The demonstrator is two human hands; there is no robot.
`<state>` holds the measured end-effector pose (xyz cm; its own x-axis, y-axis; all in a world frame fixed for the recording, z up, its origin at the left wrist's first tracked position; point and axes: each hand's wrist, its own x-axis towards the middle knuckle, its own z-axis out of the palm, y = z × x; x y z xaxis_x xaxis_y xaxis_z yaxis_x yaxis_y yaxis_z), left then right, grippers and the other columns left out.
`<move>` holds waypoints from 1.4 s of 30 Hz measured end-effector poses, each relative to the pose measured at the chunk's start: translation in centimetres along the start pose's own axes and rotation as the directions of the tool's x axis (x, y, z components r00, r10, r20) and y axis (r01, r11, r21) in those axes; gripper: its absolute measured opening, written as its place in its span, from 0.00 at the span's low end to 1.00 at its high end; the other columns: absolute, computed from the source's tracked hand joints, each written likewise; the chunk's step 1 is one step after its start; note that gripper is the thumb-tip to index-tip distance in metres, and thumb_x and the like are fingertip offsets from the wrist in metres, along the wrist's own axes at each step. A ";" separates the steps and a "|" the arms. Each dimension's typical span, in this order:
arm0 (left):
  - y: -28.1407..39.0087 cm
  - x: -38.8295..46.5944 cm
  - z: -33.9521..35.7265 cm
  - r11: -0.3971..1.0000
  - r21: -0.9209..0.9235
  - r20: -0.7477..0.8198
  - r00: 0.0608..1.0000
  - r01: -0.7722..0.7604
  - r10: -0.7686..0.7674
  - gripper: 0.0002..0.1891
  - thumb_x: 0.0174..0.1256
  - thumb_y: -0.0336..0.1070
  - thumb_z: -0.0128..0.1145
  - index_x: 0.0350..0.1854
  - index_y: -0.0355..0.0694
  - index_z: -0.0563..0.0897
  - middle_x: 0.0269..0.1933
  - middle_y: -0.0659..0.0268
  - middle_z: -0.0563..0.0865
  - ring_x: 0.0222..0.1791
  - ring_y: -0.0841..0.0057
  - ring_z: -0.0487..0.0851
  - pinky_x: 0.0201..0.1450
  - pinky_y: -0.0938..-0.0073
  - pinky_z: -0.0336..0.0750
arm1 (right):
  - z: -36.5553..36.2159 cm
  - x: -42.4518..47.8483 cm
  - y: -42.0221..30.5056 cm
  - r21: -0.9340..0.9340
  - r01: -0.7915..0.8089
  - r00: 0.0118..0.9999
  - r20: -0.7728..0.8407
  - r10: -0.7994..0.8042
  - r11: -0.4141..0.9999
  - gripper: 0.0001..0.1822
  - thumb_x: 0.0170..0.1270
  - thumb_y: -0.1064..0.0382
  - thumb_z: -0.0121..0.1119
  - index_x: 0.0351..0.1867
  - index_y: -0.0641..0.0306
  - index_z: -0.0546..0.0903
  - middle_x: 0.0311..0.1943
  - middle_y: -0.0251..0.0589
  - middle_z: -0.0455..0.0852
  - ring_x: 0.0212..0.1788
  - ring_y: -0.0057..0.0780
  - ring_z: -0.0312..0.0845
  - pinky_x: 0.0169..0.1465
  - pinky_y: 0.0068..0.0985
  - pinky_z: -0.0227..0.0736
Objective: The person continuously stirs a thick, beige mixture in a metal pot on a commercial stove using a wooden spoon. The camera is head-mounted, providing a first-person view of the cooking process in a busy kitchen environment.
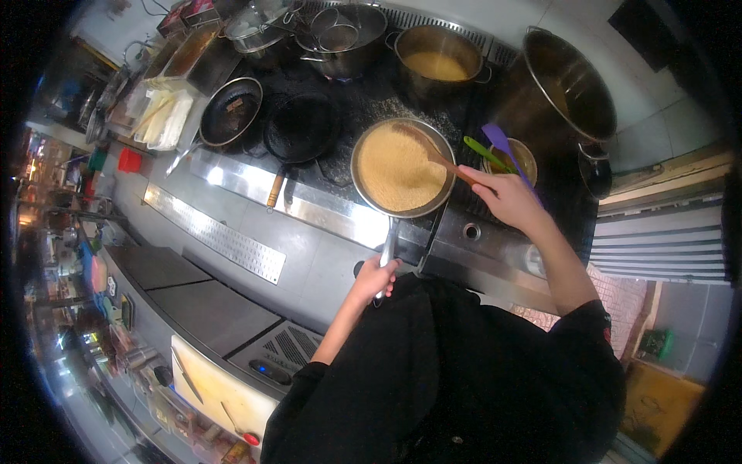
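My left hand (374, 279) grips the metal handle (389, 240) of a frying pan (357, 182) on the stove. Pale tan grains or seeds (394, 180), too fine to name surely, fill much of the pan. In my right hand (510, 200) is a wooden spatula (443, 162), reaching over the pan's right rim with its head resting in the grains. Just beyond that hand stands a bowl (530, 156) holding a purple spatula (499, 139) and a green-handled utensil (481, 149).
Left of my pan are a black skillet (301, 130) and a frying pan with brown pieces (223, 116). Behind stand a pot of yellowish liquid (437, 43), a pot with strainers (371, 26) and a tall stockpot (597, 98). A knife (186, 377) lies on a cutting board (232, 383) behind me.
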<state>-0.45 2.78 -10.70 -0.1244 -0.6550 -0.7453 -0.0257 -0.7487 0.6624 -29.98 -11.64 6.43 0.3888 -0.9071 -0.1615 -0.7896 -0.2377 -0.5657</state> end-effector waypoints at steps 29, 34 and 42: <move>2.2 -3.3 1.1 0.965 0.212 -0.147 0.971 -0.157 0.190 0.13 0.71 0.37 0.62 0.44 0.28 0.83 0.19 0.62 0.83 0.13 0.75 0.81 0.17 0.68 0.75 | -1.4 -1.1 3.6 0.215 -0.562 0.752 0.536 0.384 0.799 0.27 0.85 0.58 0.50 0.82 0.42 0.71 0.23 0.30 0.76 0.16 0.17 0.69 0.21 0.22 0.68; 0.5 -2.7 0.5 0.957 0.257 -0.158 0.971 -0.136 0.181 0.13 0.71 0.37 0.61 0.44 0.29 0.84 0.21 0.62 0.83 0.13 0.74 0.81 0.17 0.68 0.76 | 6.1 3.0 5.5 0.403 -0.564 0.791 0.516 0.330 0.721 0.27 0.84 0.57 0.50 0.82 0.41 0.71 0.23 0.29 0.76 0.18 0.16 0.70 0.21 0.21 0.69; 0.0 -1.7 -0.8 0.973 0.213 -0.137 0.983 -0.092 0.123 0.14 0.72 0.39 0.64 0.43 0.29 0.83 0.21 0.64 0.82 0.15 0.77 0.81 0.17 0.70 0.77 | 8.7 3.5 6.9 0.543 -0.434 0.895 0.351 0.275 0.719 0.25 0.86 0.56 0.51 0.81 0.38 0.73 0.24 0.26 0.75 0.19 0.14 0.69 0.23 0.19 0.70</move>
<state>0.53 3.84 -9.51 0.0108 -0.7500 -0.6613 -0.2248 -0.6462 0.7293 -29.92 -13.37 -5.04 0.2975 -0.7555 -0.5837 -0.4781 0.4113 -0.7761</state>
